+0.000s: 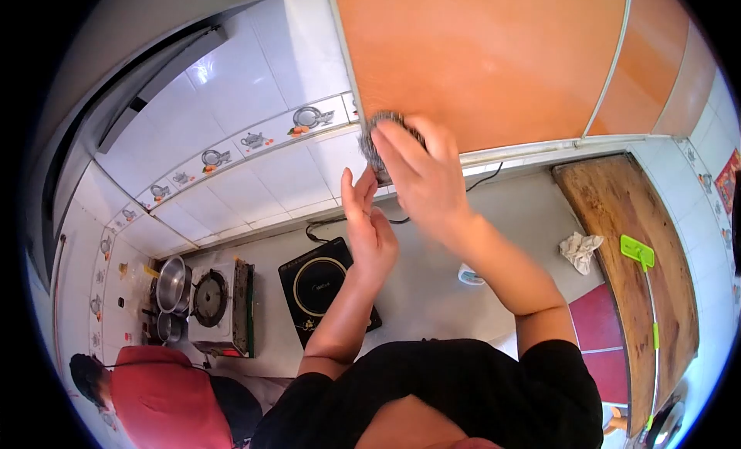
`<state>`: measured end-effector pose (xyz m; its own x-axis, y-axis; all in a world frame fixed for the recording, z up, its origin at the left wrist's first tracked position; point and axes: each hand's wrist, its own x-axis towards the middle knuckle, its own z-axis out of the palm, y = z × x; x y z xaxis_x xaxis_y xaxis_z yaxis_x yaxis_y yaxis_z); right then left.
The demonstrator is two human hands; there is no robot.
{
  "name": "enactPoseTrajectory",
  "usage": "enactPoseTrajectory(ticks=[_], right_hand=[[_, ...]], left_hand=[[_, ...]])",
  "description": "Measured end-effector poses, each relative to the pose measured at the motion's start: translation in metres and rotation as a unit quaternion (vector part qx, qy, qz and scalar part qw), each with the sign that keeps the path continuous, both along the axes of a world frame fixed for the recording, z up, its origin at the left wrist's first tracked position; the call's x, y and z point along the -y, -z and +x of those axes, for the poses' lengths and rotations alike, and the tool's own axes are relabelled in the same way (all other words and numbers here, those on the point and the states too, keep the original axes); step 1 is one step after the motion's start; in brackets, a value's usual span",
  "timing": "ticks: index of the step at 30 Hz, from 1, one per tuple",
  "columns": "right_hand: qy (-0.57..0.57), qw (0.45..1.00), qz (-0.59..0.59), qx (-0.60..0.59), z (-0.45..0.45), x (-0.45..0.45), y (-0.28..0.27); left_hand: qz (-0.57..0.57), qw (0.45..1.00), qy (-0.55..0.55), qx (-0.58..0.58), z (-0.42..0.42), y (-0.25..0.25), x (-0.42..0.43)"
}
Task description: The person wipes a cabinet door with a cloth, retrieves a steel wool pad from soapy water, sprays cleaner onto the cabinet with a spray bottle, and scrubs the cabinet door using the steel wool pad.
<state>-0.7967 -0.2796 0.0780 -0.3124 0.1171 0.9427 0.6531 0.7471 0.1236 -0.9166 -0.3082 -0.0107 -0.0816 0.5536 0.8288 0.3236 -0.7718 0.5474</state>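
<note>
My right hand [417,167] is raised to the lower left corner of the orange cabinet door [494,59]. Its fingers are closed over a grey steel wool scrubber [377,144], which is pressed against the door's edge. My left hand [370,233] is just below, palm turned inward and fingers stretched upward. Its fingertips are close under the scrubber and the cabinet corner; whether they touch is unclear. Nothing shows in the left hand.
Below are a black induction cooker [315,283] with a cable, a gas stove [220,302] and a steel pot [174,283]. A crumpled cloth [580,252] is near a wooden board [617,210] bearing a green-headed mop [637,252]. A person in red [166,399] is at lower left.
</note>
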Motion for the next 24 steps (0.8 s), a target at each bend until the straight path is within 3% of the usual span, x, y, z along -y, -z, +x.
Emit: enactPoseTrajectory(ticks=[5, 7, 13, 15, 18, 19, 21, 22, 24], right_hand=[[0.004, 0.999, 0.011, 0.051, 0.01, 0.001, 0.034], [0.014, 0.998, 0.015, 0.051, 0.024, 0.001, 0.047], [0.255, 0.962, -0.002, -0.101, 0.135, -0.038, 0.061], [0.267, 0.939, -0.043, -0.211, 0.169, -0.05, 0.063], [0.281, 0.92, -0.068, -0.263, 0.168, -0.054, 0.067], [0.295, 0.931, -0.021, -0.213, 0.156, -0.053, 0.069], [0.206, 0.964, -0.006, -0.168, 0.127, -0.043, 0.075], [0.159, 0.977, 0.0, -0.145, 0.123, -0.04, 0.078], [0.192, 0.964, -0.015, -0.182, 0.159, -0.053, 0.083]], left_hand=[[-0.05, 0.996, 0.027, 0.065, 0.002, 0.0, 0.004], [-0.016, 0.999, 0.006, 0.027, 0.002, -0.001, -0.001], [-0.031, 0.999, -0.003, 0.023, 0.006, -0.004, 0.006], [-0.02, 0.999, -0.018, 0.035, 0.01, 0.0, 0.003], [0.05, 0.966, -0.194, -0.164, 0.026, 0.001, 0.02], [0.11, 0.977, -0.117, -0.138, 0.034, 0.012, 0.014], [-0.048, 0.995, 0.083, -0.005, 0.067, 0.015, 0.014], [-0.13, 0.973, 0.179, 0.063, 0.081, 0.016, 0.013], [-0.228, 0.936, 0.246, 0.11, 0.098, 0.006, 0.005]])
